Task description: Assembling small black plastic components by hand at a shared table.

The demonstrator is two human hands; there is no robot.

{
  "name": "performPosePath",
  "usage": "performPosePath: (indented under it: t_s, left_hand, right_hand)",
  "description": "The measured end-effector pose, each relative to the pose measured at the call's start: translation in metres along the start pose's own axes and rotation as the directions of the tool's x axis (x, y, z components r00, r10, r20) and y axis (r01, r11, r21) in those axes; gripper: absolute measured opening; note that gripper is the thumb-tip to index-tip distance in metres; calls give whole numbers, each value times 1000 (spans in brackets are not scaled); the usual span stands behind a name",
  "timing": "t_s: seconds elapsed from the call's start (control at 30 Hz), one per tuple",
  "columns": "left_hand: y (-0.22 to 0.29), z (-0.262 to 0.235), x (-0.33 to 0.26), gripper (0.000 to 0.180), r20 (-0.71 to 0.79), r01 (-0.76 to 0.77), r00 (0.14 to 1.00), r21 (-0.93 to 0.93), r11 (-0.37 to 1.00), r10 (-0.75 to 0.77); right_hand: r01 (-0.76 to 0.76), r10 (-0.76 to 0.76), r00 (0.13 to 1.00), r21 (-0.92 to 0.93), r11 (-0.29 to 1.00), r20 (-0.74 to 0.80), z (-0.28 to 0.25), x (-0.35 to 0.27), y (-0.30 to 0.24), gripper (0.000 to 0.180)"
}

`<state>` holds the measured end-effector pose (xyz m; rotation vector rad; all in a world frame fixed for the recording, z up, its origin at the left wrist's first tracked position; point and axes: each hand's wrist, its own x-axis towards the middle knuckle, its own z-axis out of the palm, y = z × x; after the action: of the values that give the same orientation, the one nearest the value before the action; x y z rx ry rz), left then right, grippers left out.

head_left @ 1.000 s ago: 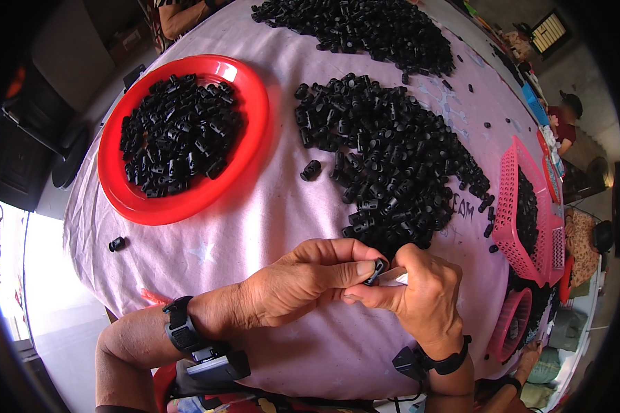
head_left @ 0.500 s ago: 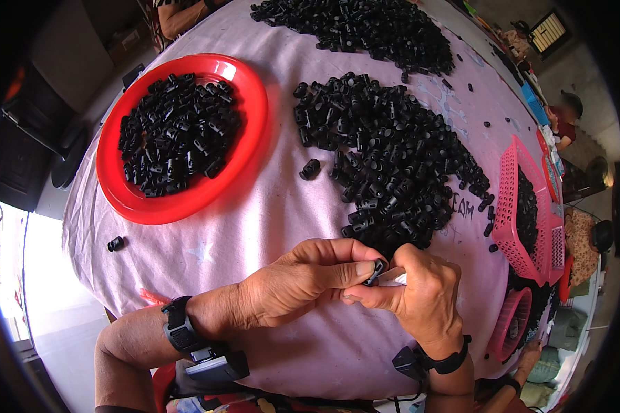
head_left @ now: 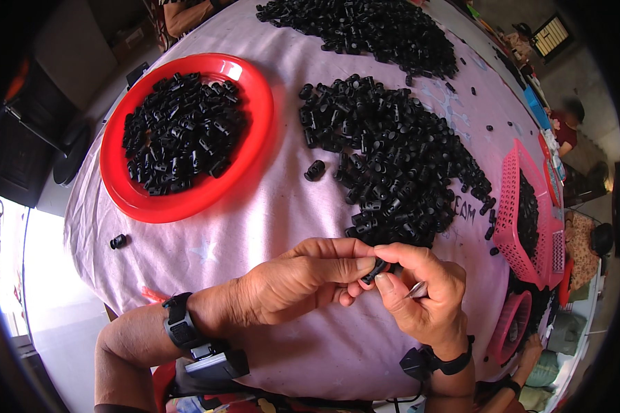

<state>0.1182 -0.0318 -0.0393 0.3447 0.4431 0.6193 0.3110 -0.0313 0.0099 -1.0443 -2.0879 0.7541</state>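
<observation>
Table (head_left: 269,227): pink cloth, bare between the red tray (head_left: 255,131) and the hands.
Heap (head_left: 393,158): loose black pieces, just beyond the hands.
Left hand (head_left: 303,282): knuckles up, fingers pinching the black piece.
Right hand (head_left: 420,292): pinching it too (small metal bit in palm).
Black piece (head_left: 374,270): between both hands' fingertips, long axis tilted up-right toward the heap.

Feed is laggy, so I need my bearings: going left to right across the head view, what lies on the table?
Stray black part → red plate of black parts → middle heap of black parts → pink basket.
</observation>
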Motion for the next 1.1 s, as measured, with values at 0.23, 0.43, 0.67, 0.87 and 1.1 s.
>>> performPosePath:
  t_s: [0.23, 0.43, 0.67, 0.87, 1.1]
  left_hand:
    - [5, 2, -3, 28, -17, -65, 998, -66, 996, 64]
    - [4, 5, -4, 28, -13, -178, 983, 129, 976, 181]
    - [3, 2, -5, 25, -44, -162, 985, 124, 979, 168]
    - [1, 1, -3, 27, -46, -148, 987, 137, 979, 155]
    - [1, 3, -2, 32, -30, -128, 991, 86, 988, 131]
  right_hand:
    - [-166, 169, 986, 142, 976, -10, 0, -5, 3, 18]
    - [-122, 136, 988, 166, 979, -77, 3, -5, -1, 18]
    - [-85, 85, 996, 5, 996, -16, 2, -4, -5, 27]
    - [225, -247, 965, -207, 952, -84, 8, -3, 7, 33]
    - [329, -392, 920, -489, 808, -28, 6, -8, 5, 35]
